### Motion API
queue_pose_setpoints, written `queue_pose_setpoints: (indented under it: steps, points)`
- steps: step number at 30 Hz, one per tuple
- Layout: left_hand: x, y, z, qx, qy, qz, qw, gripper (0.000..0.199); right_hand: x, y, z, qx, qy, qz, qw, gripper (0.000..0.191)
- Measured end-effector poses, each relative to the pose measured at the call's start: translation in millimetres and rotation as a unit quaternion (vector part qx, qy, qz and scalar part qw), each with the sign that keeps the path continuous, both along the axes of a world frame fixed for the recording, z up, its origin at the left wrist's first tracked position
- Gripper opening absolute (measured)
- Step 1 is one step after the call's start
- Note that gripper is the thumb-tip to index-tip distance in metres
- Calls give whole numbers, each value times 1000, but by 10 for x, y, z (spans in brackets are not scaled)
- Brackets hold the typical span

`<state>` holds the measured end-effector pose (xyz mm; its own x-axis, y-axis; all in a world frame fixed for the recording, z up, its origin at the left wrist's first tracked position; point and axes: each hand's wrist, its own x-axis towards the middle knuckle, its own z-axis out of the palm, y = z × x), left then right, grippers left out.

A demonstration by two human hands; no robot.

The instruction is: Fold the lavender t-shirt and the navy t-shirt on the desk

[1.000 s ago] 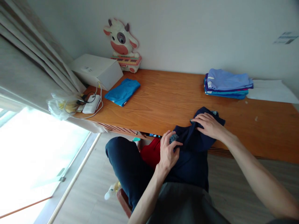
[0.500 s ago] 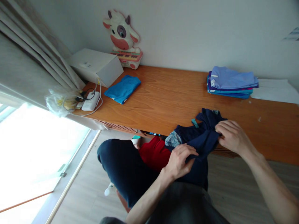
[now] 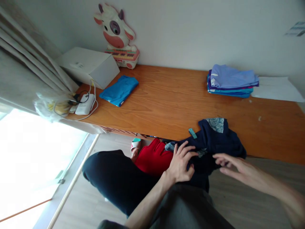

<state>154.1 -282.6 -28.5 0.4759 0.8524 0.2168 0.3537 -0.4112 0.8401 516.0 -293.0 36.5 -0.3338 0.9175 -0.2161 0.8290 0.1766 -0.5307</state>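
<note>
A navy garment with patterned patches and a small teal tab [image 3: 214, 141] lies crumpled over the front edge of the wooden desk [image 3: 166, 98], partly hanging toward my lap. My left hand [image 3: 180, 161] rests on its near part with the fingers spread. Just right of that, my right hand [image 3: 234, 166] is open beside the garment's hanging edge, its fingers loosely stretched; whether they touch the cloth I cannot tell. A red piece of cloth [image 3: 153, 159] sits between my knee and the desk, left of my left hand.
A stack of folded clothes [image 3: 232, 79] lies at the back right beside white paper [image 3: 274, 89]. One folded blue garment [image 3: 119, 90] is on the left, near a white box [image 3: 88, 63], a cow keyboard toy [image 3: 121, 41], a white device with cables [image 3: 85, 104] and a plastic bag [image 3: 51, 106].
My right hand has let go of the navy garment and moved down. The cloth has dropped onto the desk edge, showing a patterned patch. My left hand's fingers have spread, and the view has shifted slightly.
</note>
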Motion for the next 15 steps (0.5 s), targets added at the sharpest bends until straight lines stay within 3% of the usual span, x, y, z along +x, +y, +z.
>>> queue_pose_setpoints:
  steps: [1,4,8,10,13,15]
  points:
    - [17,17,-19,-4,7,25,1000,63,-63,157,-24,-3,15,-3,1000,48]
    - [101,63,-124,6,-10,85,996,57,-193,588,-166,85,-16,-42,995,58]
    - [172,47,-393,60,-114,129,983,47,-267,880,-326,132,-80,-76,985,67]
    - [157,11,-583,78,-153,212,962,38,-310,965,-347,153,-78,-80,982,64]
    - [100,-5,-876,61,-163,383,907,26,-398,1087,-355,189,-66,-53,978,59]
    - [64,36,-1026,15,-162,430,888,38,-449,1154,-371,199,-78,-37,976,58]
